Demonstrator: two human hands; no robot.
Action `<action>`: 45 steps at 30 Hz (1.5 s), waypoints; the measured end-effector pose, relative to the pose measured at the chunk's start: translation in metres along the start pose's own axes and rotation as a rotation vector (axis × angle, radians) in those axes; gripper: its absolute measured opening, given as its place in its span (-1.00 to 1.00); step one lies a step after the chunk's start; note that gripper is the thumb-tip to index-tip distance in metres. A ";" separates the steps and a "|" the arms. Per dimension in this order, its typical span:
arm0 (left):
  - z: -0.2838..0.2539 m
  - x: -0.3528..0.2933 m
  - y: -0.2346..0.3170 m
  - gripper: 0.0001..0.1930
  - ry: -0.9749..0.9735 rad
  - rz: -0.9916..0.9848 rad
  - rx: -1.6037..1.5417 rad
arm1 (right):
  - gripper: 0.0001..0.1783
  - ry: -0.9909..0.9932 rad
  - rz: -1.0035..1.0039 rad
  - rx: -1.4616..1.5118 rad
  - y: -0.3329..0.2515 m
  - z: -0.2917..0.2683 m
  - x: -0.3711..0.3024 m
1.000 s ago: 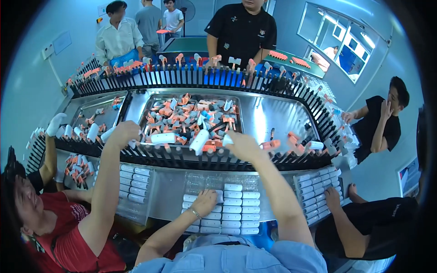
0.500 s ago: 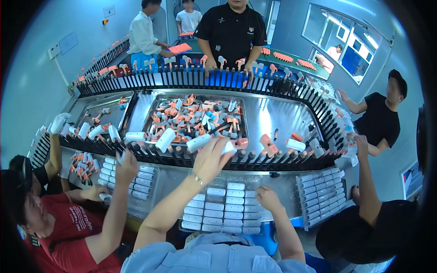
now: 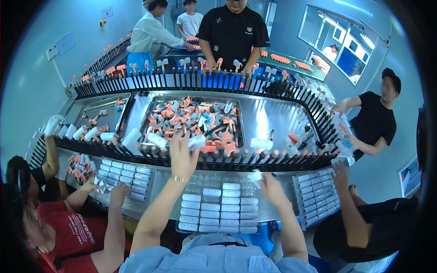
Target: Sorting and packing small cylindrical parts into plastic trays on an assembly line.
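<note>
Left hand [image 3: 183, 154], at 11 o'clock from the clear plastic tray [image 3: 205, 180], has fingers spread beside an upright-mounted white casing [image 3: 197, 141]; whether it grips this, I cannot tell. Right hand [image 3: 273, 187], at 2 o'clock from that tray, pinches a blurred white piece [image 3: 256, 176]. Half a second ago the left hand was farther toward 3 o'clock, and the right showed no such piece. Rows of white casings fill much of the plastic tray; orange and grey parts [image 3: 186, 113] heap the metal tray [image 3: 241, 119] near 12 o'clock
</note>
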State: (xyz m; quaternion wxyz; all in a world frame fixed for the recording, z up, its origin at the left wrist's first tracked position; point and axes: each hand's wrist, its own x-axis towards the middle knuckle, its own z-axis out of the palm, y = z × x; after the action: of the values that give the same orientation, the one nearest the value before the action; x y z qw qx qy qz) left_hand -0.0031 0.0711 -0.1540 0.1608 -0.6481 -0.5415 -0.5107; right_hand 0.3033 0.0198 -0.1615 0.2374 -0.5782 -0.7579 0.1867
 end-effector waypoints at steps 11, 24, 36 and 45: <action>0.034 -0.166 0.016 -0.74 -0.830 0.063 -0.105 | -0.77 0.246 -0.254 -0.644 -0.025 -0.052 0.088; 0.037 -0.142 0.009 -0.70 -0.958 -0.033 -0.133 | -0.71 0.298 -0.097 -0.303 -0.096 0.028 0.116; -0.026 -0.027 0.018 -0.68 -0.277 -0.512 -0.572 | -0.55 0.333 -0.534 -0.005 -0.125 0.056 0.080; -0.003 0.066 -0.005 -0.60 -0.689 0.449 -0.369 | -0.85 -0.247 -0.201 -0.250 0.046 0.050 -0.034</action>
State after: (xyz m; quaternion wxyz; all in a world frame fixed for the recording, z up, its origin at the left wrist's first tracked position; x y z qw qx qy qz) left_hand -0.0161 0.1058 -0.0989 -0.0405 -0.8997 -0.3093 -0.3055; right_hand 0.3181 -0.0011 -0.2328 0.0865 -0.4975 -0.8524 0.1358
